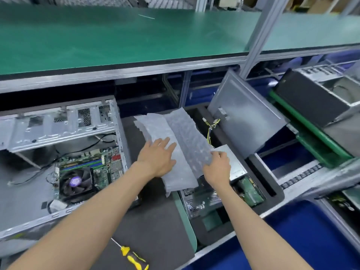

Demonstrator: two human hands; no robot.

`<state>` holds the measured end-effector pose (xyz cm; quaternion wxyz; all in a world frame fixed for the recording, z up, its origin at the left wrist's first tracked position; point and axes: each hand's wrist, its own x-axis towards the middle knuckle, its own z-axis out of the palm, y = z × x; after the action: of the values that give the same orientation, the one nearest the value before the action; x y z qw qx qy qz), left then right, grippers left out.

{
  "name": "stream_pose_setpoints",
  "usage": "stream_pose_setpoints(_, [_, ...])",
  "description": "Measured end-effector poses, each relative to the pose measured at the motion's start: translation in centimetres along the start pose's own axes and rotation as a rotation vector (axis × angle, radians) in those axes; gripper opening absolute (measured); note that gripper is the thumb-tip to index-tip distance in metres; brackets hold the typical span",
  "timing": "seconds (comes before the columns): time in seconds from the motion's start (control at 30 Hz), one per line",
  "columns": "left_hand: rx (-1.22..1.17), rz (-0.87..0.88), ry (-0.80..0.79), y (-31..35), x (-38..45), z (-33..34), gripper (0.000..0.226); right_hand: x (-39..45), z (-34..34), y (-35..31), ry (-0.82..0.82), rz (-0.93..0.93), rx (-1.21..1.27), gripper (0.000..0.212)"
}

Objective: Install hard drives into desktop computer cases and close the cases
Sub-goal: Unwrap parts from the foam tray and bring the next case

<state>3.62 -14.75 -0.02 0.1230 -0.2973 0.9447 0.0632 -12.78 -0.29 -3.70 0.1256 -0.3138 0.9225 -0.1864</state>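
Observation:
An open desktop case (64, 131) lies on its side at the left, its motherboard and fan (75, 182) exposed. A sheet of bubble wrap (175, 137) lies in the middle over a black foam tray (272, 191). My left hand (157, 158) rests flat on the wrap with straight fingers. My right hand (217, 168) pinches the wrap's right edge. Hard drives (250, 191) with green circuit boards sit in the tray's slots, just right of my right hand. A silver drive (233, 162) shows behind that hand.
A grey side panel (247, 117) leans against the frame post at the right. A yellow-handled screwdriver (132, 258) lies on the dark mat near the front edge. A green shelf (116, 36) runs overhead. Another case (321, 94) sits on the right conveyor. Blue bins (303, 230) stand lower right.

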Motion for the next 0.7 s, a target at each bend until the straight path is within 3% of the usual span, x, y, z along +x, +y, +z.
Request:
stream_pose_setpoints(0.17, [0.024,0.031,-0.141,4.8,2.4,2.3,0.068,1.6,-0.2,4.2,0.035,0.114,-0.134,0.074])
stream_pose_setpoints(0.37, [-0.057,-0.178,-0.161,5.6,3.6,3.4,0.070,5.0,0.1,6.9,-0.100,0.189,-0.162,0.104])
stream_pose_setpoints(0.57, [0.005,-0.141,-0.125,4.9,3.6,4.2,0.066,6.0,0.5,7.0,-0.026,0.169,-0.213,0.101])
stream_pose_setpoints(0.7, [-0.008,-0.071,-0.091,5.0,3.6,4.4,0.062,5.0,-0.3,6.2,0.107,0.172,-0.211,0.100])
